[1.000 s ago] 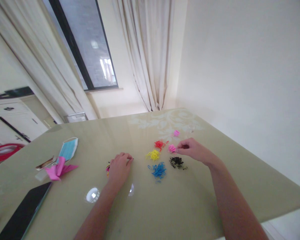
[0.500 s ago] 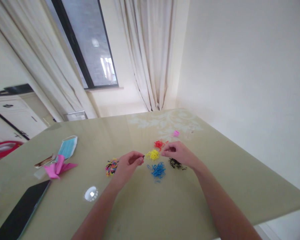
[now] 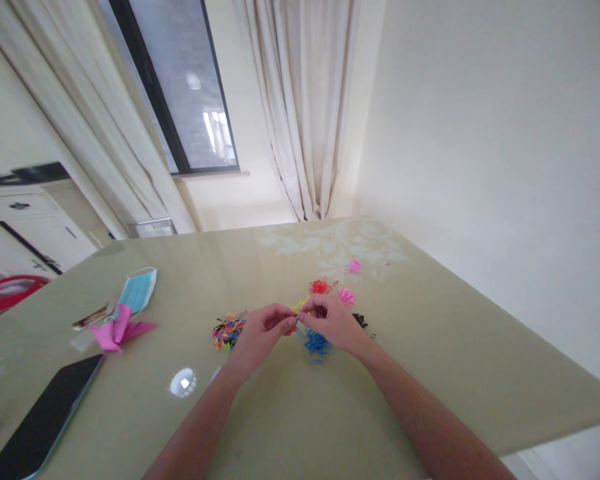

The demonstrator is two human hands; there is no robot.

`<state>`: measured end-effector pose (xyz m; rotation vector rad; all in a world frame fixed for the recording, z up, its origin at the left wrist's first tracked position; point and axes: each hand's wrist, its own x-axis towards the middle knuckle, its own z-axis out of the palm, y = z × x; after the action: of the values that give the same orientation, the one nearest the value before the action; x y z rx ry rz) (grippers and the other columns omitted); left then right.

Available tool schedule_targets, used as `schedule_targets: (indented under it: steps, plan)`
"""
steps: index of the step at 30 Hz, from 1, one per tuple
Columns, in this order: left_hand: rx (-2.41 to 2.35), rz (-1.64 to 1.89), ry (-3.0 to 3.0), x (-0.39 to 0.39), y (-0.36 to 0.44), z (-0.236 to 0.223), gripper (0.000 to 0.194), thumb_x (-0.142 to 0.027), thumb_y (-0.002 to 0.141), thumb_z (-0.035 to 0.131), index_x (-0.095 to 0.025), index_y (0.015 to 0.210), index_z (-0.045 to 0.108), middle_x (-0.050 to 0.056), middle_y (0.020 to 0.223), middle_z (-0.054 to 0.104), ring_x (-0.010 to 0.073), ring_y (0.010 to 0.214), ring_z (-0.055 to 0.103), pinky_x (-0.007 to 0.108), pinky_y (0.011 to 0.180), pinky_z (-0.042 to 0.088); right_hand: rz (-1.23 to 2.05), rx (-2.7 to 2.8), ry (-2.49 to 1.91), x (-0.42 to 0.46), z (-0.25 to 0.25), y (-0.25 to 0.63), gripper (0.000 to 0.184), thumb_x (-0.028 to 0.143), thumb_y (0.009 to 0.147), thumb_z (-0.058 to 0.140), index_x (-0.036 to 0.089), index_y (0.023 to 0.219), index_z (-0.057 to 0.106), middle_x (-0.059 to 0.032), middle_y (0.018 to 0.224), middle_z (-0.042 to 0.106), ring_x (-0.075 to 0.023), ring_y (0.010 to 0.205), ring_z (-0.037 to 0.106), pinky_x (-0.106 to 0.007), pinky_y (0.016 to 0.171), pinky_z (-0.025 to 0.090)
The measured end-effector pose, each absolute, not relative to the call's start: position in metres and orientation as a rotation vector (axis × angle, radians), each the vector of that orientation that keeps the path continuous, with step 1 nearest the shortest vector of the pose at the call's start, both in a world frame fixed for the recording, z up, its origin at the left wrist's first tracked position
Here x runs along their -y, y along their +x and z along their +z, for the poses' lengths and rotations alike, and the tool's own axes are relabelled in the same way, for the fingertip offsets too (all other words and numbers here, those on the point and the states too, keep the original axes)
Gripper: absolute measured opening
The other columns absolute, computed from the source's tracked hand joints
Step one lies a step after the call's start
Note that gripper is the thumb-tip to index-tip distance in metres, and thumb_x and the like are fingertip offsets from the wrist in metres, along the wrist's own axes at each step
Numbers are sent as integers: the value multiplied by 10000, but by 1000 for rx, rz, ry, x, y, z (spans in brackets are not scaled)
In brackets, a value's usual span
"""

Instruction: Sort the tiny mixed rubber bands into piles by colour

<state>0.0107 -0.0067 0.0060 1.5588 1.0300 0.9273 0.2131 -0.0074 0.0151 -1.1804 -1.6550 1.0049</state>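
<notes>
L hand (image 3: 261, 337) pinches tiny dark bit (image 3: 297, 319). Can't tell if R hand (image 3: 336, 327) grips it too. Blue bands (image 3: 316, 344) lie nr R hand.

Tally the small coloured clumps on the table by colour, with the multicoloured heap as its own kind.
Multicoloured heap: 1
Red clump: 1
Yellow clump, mostly hidden: 1
Blue clump: 1
Black clump, partly hidden: 1
Pink: 2, the nearer pink clump and the farther pink clump
Total: 7
</notes>
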Motion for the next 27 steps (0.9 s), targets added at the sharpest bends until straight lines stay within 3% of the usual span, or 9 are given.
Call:
schedule_targets:
  steps: [4, 7, 10, 15, 24, 27]
  plan:
    - [-1367, 910, 1801, 4, -2, 12, 445, -533, 991, 460, -178, 1005, 728, 105, 1003, 780, 249, 894, 734, 371, 810, 573, 1174, 1308, -945, 13, 34, 228, 207, 379, 790, 805, 184, 756, 743, 20, 647, 594, -106, 573, 423, -260, 548, 309]
    - [-1937, 723, 2177, 4, -18, 15, 353, -404, 1008, 465, -180, 1058, 733, 130, 1109, 751, 312, 1057, 683, 441, 939, 514, 1240, 1128, -765, 23, 53, 241, 206, 371, 752, 853, 198, 730, 743, 28, 625, 587, -97, 548, 389, -260, 538, 290]
    - [-2291, 280, 2289, 5, -31, 15, 312, -327, 1003, 477, -182, 1115, 729, 153, 1190, 713, 356, 1134, 641, 467, 920, 499, 1241, 1112, -670, 32, 66, 248, 191, 345, 739, 873, 205, 704, 748, 20, 637, 594, -105, 565, 414, -262, 549, 316]
    - [-2288, 17, 2268, 3, -37, 11, 337, -312, 1045, 398, -185, 1097, 706, 137, 1144, 711, 322, 1091, 662, 411, 863, 495, 1225, 1136, -708, 35, 70, 247, 210, 363, 729, 876, 212, 695, 734, 14, 651, 605, -120, 593, 471, -263, 570, 361]
    - [-2273, 100, 2282, -4, -39, 10, 327, -283, 1025, 399, -189, 999, 711, 136, 1070, 734, 321, 1039, 681, 404, 828, 471, 1095, 1657, -1198, 19, 62, 287, 288, 460, 812, 765, 173, 799, 736, -18, 708, 643, -158, 658, 538, -279, 608, 397]
    - [-2262, 190, 2304, -5, -39, 11, 293, -279, 1005, 433, -201, 972, 713, 125, 1074, 734, 317, 1051, 668, 401, 844, 466, 917, 1902, -1430, 7, 48, 308, 273, 410, 806, 735, 167, 685, 701, 20, 606, 570, -138, 592, 482, -269, 566, 348]
